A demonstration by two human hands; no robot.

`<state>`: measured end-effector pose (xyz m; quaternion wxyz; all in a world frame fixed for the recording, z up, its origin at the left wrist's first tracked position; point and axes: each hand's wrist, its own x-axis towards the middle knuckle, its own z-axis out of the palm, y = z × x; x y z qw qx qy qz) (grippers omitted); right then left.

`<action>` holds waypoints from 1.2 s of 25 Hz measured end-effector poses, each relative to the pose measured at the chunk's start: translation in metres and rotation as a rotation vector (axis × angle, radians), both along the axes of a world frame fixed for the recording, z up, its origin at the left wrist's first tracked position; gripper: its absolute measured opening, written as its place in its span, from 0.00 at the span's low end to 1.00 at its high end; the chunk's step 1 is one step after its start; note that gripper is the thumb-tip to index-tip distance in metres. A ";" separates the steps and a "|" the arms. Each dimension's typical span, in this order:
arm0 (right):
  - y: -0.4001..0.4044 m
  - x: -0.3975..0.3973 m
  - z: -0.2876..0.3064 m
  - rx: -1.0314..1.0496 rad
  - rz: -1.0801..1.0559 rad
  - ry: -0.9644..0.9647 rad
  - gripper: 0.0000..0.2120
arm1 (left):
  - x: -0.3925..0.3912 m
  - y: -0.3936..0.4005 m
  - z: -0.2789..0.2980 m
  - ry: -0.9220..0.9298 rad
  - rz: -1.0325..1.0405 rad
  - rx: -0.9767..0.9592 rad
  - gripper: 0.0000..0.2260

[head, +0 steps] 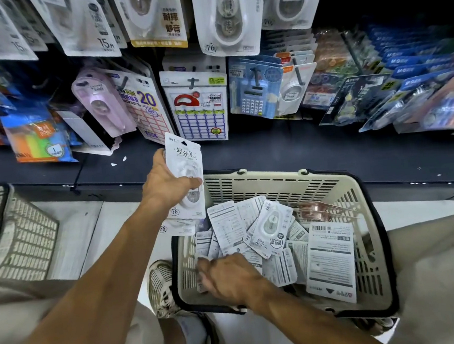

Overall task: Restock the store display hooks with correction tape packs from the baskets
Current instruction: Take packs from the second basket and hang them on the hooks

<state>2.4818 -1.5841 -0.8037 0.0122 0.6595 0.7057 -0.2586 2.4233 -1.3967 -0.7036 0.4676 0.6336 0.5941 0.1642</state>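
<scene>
So my right hand [227, 277] digs into the loose white packs [269, 225] in the beige plastic basket [369, 244], fingers curled on one; left hand [166, 182] grips a white correction tape pack [184, 172] below the display hooks [193, 83].

Left hand [166, 184]: arm extended forward, fingers and thumb clamped, palm turned right. Right hand [227, 277]: arm reaching forward-left, held low, knuckles up, fingers curled downward; grasp not discernible.
</scene>
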 end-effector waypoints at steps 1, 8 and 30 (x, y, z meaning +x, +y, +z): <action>0.002 0.005 0.000 0.051 0.003 -0.047 0.16 | -0.002 0.000 -0.001 0.026 -0.004 0.017 0.39; 0.006 0.079 0.005 -0.175 -0.820 0.831 0.09 | -0.014 0.004 -0.006 -0.003 0.043 -0.170 0.34; -0.007 0.161 0.091 0.241 -1.422 1.571 0.10 | 0.111 -0.052 0.011 -0.414 -0.313 -0.626 0.47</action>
